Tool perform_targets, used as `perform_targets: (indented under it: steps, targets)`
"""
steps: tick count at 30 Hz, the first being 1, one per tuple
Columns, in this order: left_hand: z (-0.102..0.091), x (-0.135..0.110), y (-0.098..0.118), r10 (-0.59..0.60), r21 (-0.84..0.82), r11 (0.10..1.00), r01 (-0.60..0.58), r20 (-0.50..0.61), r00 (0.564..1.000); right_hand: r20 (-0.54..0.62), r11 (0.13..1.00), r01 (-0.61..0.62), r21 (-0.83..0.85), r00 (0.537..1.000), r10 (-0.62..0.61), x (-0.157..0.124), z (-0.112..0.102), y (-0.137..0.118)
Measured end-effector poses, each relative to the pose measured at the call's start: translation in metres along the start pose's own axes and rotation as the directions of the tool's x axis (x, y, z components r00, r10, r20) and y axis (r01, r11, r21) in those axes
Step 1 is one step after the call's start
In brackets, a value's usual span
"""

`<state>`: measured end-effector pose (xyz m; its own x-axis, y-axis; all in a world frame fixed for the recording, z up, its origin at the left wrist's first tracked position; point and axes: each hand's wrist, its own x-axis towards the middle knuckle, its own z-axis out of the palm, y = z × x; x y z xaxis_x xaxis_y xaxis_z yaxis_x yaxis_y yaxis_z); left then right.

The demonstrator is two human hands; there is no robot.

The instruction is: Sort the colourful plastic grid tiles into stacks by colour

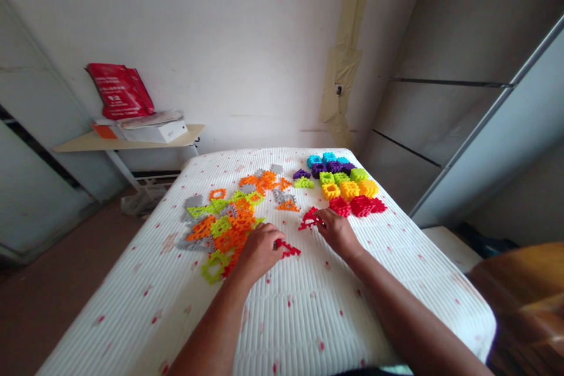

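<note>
White quilted mattress [352,305] with a ribbed cover and red flecks; a loose heap of orange, lime and grey interlocking plastic pieces [220,223] left of centre, rows of chunky cyan-to-red blocks [346,179] to the right. Between them, right hand [337,232], fingers curled tight, pinching a jagged red triangular piece [309,218]; left hand [259,252], fingertips closed on a notched red strip [288,249] angled rightward.
</note>
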<state>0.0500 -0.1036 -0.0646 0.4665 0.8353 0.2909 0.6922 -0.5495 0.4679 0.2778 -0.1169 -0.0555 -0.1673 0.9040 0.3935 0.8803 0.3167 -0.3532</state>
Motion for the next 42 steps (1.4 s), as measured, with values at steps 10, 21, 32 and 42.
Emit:
perform_targets:
  steps: [10,21,32,42]
  targets:
    - [-0.001,0.001,0.001,-0.022,-0.003,1.000,0.022,0.021,1.000,0.017,0.963,-0.182,-0.201,0.982,0.189,0.022,0.006,0.003]
    - [-0.002,0.000,0.003,-0.019,0.001,1.000,0.019,0.023,1.000,0.046,0.941,-0.219,-0.258,0.970,0.239,0.021,0.011,0.010]
    - [0.000,0.001,0.000,-0.016,-0.015,1.000,0.017,0.017,1.000,0.026,0.933,-0.200,-0.300,0.976,0.218,0.020,0.013,0.012]
    - [-0.005,0.001,0.003,-0.032,0.023,0.999,0.031,0.044,0.999,0.002,0.962,-0.156,-0.225,0.987,0.161,0.017,0.011,0.006]
